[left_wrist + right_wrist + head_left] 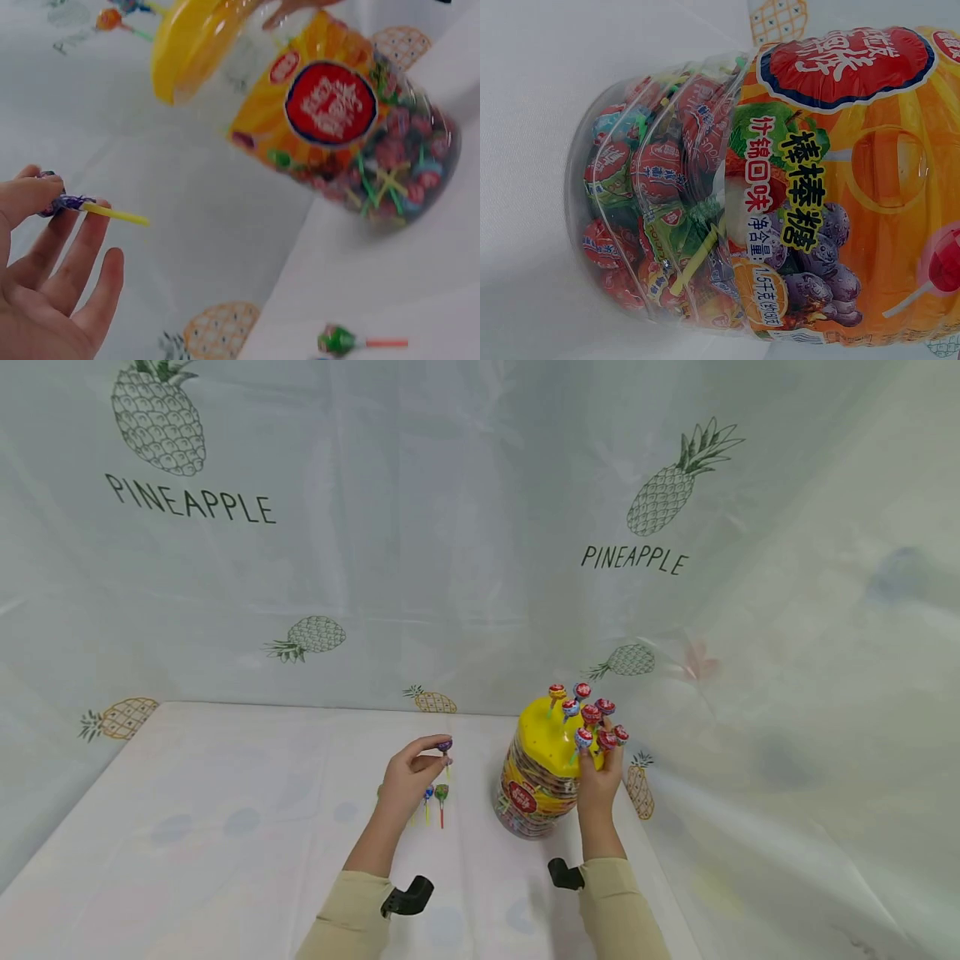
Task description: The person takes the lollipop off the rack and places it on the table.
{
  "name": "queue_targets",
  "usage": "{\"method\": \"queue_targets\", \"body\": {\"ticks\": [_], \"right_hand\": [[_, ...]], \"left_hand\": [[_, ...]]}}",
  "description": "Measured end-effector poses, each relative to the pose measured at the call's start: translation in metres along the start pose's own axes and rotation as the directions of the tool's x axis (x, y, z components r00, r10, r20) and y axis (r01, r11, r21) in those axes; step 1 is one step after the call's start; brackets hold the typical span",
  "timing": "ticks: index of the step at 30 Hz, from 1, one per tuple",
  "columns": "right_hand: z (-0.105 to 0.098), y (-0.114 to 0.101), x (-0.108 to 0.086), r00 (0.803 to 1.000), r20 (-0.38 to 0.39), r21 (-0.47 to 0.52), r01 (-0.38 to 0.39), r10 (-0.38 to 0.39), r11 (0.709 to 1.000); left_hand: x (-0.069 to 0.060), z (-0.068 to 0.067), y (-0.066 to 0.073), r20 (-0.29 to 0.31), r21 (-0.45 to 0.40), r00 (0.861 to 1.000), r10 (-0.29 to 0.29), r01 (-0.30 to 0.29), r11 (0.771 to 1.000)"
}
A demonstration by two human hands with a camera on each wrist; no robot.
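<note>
In the head view my left hand [405, 781] pinches a purple-wrapped lollipop [445, 745] by its candy end, above the table. Its yellow stick [120, 215] points away from the palm in the left wrist view. My right hand [597, 785] grips the side of the yellow lid [542, 735] on a large clear jar [525, 789], which leans. Several lollipops [591, 714] stand up out of that lid, some in front of the right fingers. Wrapped lollipops [660, 172] fill the jar's lower part behind its orange label [262, 112].
On the table [247, 760] below the left hand lie a green lollipop [442, 793] with a red stick and a blue one [428, 793]; the hand partly hides others. A pineapple-print sheet [450, 527] hangs behind the table and along its right side.
</note>
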State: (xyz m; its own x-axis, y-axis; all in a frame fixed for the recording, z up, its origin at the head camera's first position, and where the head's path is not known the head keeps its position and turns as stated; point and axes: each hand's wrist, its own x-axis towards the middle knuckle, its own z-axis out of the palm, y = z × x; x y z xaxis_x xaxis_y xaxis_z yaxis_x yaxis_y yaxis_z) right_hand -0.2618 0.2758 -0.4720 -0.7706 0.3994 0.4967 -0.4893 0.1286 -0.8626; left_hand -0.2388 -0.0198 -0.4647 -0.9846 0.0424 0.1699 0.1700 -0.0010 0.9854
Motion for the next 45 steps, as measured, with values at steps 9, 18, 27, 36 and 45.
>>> {"method": "queue_targets", "body": {"ticks": [9, 18, 27, 36, 45], "right_hand": [[-0.002, 0.003, 0.0, 0.999, 0.003, -0.054, -0.053, 0.054, 0.997], [0.0, -0.001, 0.0, 0.999, 0.004, 0.019, -0.038, 0.038, 0.999], [0.002, -0.001, 0.0, 1.0, 0.005, 0.035, -0.03, 0.03, 0.999], [0.0, -0.001, -0.001, 0.999, -0.006, 0.0, -0.047, 0.047, 0.999], [0.001, -0.002, -0.001, 0.999, -0.025, 0.013, -0.025, 0.026, 1.0]], "left_hand": [[-0.012, -0.046, -0.036, -0.151, 0.117, 0.987, -0.062, 0.08, 0.99], [-0.011, -0.079, -0.078, -0.197, 0.227, 0.974, -0.112, 0.156, 0.961], [0.002, -0.105, -0.123, -0.11, 0.379, 0.984, -0.144, 0.175, 0.909], [0.004, -0.106, -0.144, -0.072, 0.45, 0.995, -0.068, 0.094, 0.888], [0.007, -0.105, -0.151, -0.037, 0.598, 0.999, -0.037, 0.051, 0.8]]}}
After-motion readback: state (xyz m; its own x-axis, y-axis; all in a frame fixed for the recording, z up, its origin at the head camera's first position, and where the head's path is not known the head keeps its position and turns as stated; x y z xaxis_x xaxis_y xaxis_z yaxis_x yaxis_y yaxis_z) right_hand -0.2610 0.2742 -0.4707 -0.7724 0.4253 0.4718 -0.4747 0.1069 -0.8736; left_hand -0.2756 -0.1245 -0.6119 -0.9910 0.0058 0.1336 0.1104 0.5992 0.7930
